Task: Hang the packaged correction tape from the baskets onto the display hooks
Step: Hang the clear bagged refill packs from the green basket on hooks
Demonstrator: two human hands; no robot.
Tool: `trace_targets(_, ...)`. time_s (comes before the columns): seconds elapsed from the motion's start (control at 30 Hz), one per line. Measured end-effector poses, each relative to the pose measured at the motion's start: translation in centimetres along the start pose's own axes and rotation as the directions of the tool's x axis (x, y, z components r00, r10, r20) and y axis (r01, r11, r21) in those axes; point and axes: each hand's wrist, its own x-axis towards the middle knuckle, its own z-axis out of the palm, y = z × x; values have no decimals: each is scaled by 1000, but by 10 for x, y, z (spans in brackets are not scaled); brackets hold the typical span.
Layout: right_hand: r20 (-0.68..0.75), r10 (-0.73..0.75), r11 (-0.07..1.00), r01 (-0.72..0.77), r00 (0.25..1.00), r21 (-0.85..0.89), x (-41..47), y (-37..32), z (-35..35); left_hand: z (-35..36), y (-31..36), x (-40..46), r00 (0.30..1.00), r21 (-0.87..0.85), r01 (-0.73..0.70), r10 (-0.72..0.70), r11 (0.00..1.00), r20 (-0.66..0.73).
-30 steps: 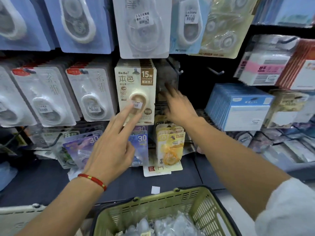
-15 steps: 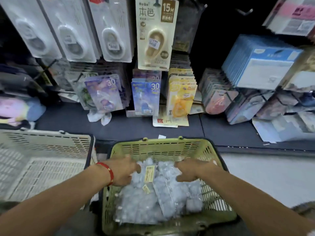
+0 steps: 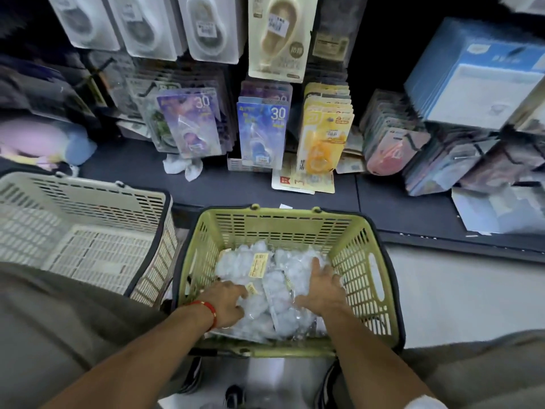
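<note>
- Green basket: I see it on the floor in front of the display shelf, directly below my view, holding a heap of clear-wrapped correction tape packs with small yellow labels.
- Left hand: I have it inside the green basket at the near left of the heap, fingers bent down into the packs; a red bracelet circles the wrist. I cannot tell whether the fingers actually grip a pack.
- Right hand: it lies palm down on the right side of the heap, fingers fairly straight and spread, pressing on the wrapping rather than curled round it.
- White basket: it stands just beside the green basket on the left, their walls nearly touching; only its slotted floor shows.
- Hanging stock: a beige 15 m tape card hangs above the centre, with white blister packs to its left.
- Lower row: purple, blue and yellow card packs hang in stacks just above the shelf.
- Blue boxed packs: they hang at the upper right, well apart from both hands.
</note>
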Motion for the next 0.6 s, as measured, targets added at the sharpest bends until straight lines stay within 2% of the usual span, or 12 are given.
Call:
trace_targets(0.13,-127,-57,975,83,990,205,-2,19,-18,-5,3,1,997,-104,17,-24,994,-74)
trace_targets(0.17,-144,-45,949,88,989,302,-2,25,-24,-7,6,1,995,-120,7,-18,993,-96)
trace_targets(0.2,-136,-20,892,79,990,445,-3,29,-29,-7,9,1,993,-136,-10,-6,991,-117)
trace_targets(0.27,-81,3,695,56,997,717,-10,34,-31,-10,18,1,987,-209,-44,10,977,-163)
trace_targets(0.37,-55,-16,475,56,998,878,-24,29,-34,-18,35,2,972,-434,-60,-47,899,-231)
trace_targets(0.4,-52,-44,411,65,998,909,-27,26,-37,-21,42,1,968,-545,-50,-95,837,-234)
trace_targets(0.43,-38,-99,330,69,994,941,-30,22,-43,-25,48,1,969,-678,-31,-145,735,-201)
trace_targets(0.5,14,-274,176,36,962,984,-33,10,-56,-31,59,1,987,-919,7,-149,394,-56)
trace_targets(0.53,35,-357,163,26,933,986,-35,3,-61,-34,62,-1,994,-977,21,-109,211,-3)
trace_targets(0.57,41,-402,230,57,915,971,-36,-6,-63,-36,62,-3,996,-998,19,-90,66,13)
trace_targets(0.6,34,-393,357,118,919,927,-36,-15,-64,-38,58,-4,995,-1000,9,-100,-29,12)
